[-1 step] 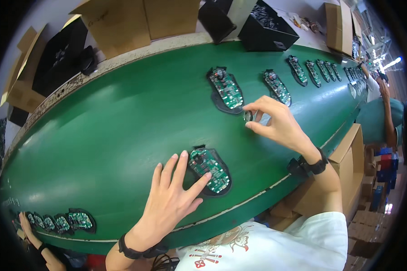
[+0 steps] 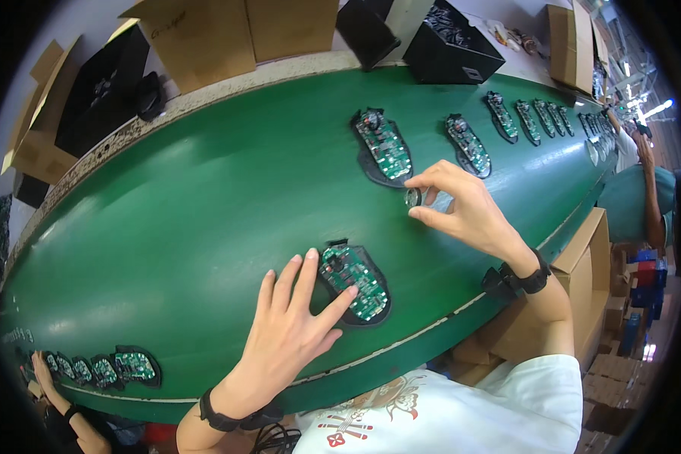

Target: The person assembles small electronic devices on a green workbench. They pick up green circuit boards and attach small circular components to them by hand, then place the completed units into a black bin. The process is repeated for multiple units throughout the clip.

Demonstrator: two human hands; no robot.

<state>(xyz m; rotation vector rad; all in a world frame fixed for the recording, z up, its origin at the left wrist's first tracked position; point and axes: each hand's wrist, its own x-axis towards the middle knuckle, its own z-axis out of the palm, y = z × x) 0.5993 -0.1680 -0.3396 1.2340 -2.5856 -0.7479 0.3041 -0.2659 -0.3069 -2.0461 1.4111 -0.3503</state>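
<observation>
My left hand [image 2: 289, 333] lies with fingers spread at the left side of a green circuit board [image 2: 365, 291] set in a dark, rounded housing. One fingertip rests on the board. Up and to the right, my right hand [image 2: 461, 206] pinches a small round disc [image 2: 412, 198] with a shiny face and dark rim between thumb and fingertips; its exact kind is unclear. The disc is held just below a second board in its housing [image 2: 386, 149], and a third board [image 2: 469, 146] lies beyond my right hand.
On the green work surface [image 2: 204, 250], more boards [image 2: 135, 366] line up at lower left and far right. Black bins [image 2: 452, 45] and cardboard boxes [image 2: 200, 38] stand along the far edge. Another person's hand [image 2: 44, 371] is at lower left; a co-worker [image 2: 635, 200] is at right.
The disc in my right hand has turned slightly, showing more of its face. The boards and bins sit slightly farther right in view. My left hand stays on the board.
</observation>
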